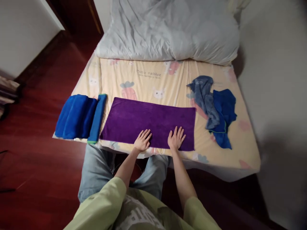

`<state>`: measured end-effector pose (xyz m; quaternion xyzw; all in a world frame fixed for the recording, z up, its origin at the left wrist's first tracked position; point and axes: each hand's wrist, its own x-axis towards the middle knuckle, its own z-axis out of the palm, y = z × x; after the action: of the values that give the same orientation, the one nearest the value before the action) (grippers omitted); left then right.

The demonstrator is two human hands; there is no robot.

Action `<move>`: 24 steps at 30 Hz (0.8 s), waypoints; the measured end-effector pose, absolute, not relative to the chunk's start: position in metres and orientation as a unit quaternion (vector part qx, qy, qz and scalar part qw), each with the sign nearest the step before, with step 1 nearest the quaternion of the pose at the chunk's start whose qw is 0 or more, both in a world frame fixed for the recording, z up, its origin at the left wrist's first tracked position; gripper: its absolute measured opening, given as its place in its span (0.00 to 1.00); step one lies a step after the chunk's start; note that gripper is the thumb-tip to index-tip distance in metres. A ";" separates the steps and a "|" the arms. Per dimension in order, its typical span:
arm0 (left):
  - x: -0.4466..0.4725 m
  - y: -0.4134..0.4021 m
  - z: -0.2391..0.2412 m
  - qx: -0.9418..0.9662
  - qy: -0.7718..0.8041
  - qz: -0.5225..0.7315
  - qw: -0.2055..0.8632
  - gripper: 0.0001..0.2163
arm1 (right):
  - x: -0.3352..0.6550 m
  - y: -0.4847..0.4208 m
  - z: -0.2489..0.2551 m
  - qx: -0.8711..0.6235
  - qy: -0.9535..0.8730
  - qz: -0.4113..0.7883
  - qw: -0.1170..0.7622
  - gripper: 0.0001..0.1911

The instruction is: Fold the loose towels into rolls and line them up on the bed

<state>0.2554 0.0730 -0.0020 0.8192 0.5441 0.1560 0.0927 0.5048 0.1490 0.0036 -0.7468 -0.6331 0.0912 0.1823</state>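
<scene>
A purple towel [144,118] lies spread flat on the bed in front of me. My left hand [143,140] rests palm down on its near edge, fingers stretched out. Further right, my right hand [176,138] lies flat on the same towel with its fingers apart. Left of the purple towel are a narrow folded blue towel with green edges [98,118] and several folded blue towels [74,116] side by side. On the right, a crumpled grey-blue towel [205,99] partly overlaps a crumpled blue towel [225,108].
The bed has a yellow sheet [148,86] printed with rabbits and carrots. A bunched pale grey quilt [168,32] covers its far end. A wall [275,80] stands along the right side, and dark red floor [43,127] lies to the left.
</scene>
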 end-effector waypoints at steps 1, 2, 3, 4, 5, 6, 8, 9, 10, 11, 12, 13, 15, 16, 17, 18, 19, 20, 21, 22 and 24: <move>0.255 0.074 -0.002 0.819 0.543 0.164 0.089 0.29 | 0.504 0.151 0.003 -0.747 -0.632 0.089 0.185 0.34; 0.254 0.075 -0.002 0.818 0.542 0.172 0.087 0.28 | 0.504 0.152 0.004 -0.748 -0.632 0.091 0.183 0.34; 0.254 0.075 -0.002 0.817 0.542 0.178 0.085 0.28 | 0.503 0.153 0.005 -0.749 -0.631 0.095 0.178 0.34; 0.254 0.076 -0.002 0.816 0.542 0.183 0.085 0.28 | 0.503 0.153 0.007 -0.751 -0.629 0.103 0.173 0.34; 0.255 0.076 -0.001 0.814 0.544 0.185 0.086 0.27 | 0.502 0.152 0.010 -0.752 -0.628 0.111 0.169 0.35; 0.255 0.076 0.000 0.812 0.545 0.186 0.088 0.27 | 0.501 0.149 0.014 -0.752 -0.627 0.119 0.168 0.35; 0.257 0.077 0.003 0.810 0.548 0.187 0.094 0.26 | 0.499 0.138 0.022 -0.745 -0.628 0.135 0.177 0.35; 0.258 0.078 0.004 0.809 0.549 0.188 0.097 0.26 | 0.498 0.129 0.025 -0.738 -0.633 0.144 0.184 0.35; 0.259 0.079 0.007 0.808 0.550 0.189 0.098 0.26 | 0.499 0.117 0.027 -0.729 -0.639 0.153 0.191 0.35; 0.259 0.081 0.009 0.807 0.551 0.188 0.100 0.26 | 0.499 0.102 0.028 -0.720 -0.646 0.161 0.196 0.35; 0.259 0.082 0.011 0.806 0.552 0.187 0.101 0.27 | 0.501 0.085 0.028 -0.712 -0.652 0.166 0.201 0.35; 0.258 0.082 0.014 0.806 0.554 0.183 0.102 0.27 | 0.503 0.066 0.026 -0.706 -0.656 0.168 0.208 0.34; 0.257 0.072 0.017 0.808 0.552 0.176 0.106 0.27 | 0.505 0.022 0.020 -0.697 -0.658 0.161 0.234 0.33; 0.257 0.060 0.017 0.811 0.548 0.174 0.111 0.26 | 0.505 -0.002 0.016 -0.695 -0.655 0.156 0.253 0.32; 0.256 0.044 0.017 0.815 0.541 0.172 0.118 0.26 | 0.504 -0.026 0.012 -0.695 -0.649 0.154 0.268 0.31; 0.255 0.023 0.015 0.820 0.532 0.170 0.129 0.25 | 0.500 -0.051 0.009 -0.699 -0.643 0.157 0.272 0.30; 0.255 -0.002 0.013 0.824 0.521 0.166 0.146 0.25 | 0.495 -0.074 0.006 -0.705 -0.638 0.168 0.259 0.30; 0.254 -0.029 0.009 0.828 0.511 0.157 0.170 0.25 | 0.488 -0.095 0.005 -0.713 -0.635 0.184 0.232 0.30; 0.252 -0.056 0.006 0.828 0.503 0.141 0.203 0.24 | 0.480 -0.113 0.005 -0.719 -0.635 0.203 0.197 0.31; 0.249 -0.081 0.002 0.831 0.484 0.116 0.249 0.24 | 0.472 -0.128 0.006 -0.719 -0.637 0.221 0.167 0.32; 0.240 -0.118 -0.005 0.838 0.436 0.063 0.322 0.24 | 0.459 -0.143 0.011 -0.712 -0.642 0.240 0.152 0.33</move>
<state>0.2399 -0.1181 -0.0054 0.8378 0.4365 0.0626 0.3220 0.4587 -0.1431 0.0110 -0.7121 -0.6419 0.2401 0.1524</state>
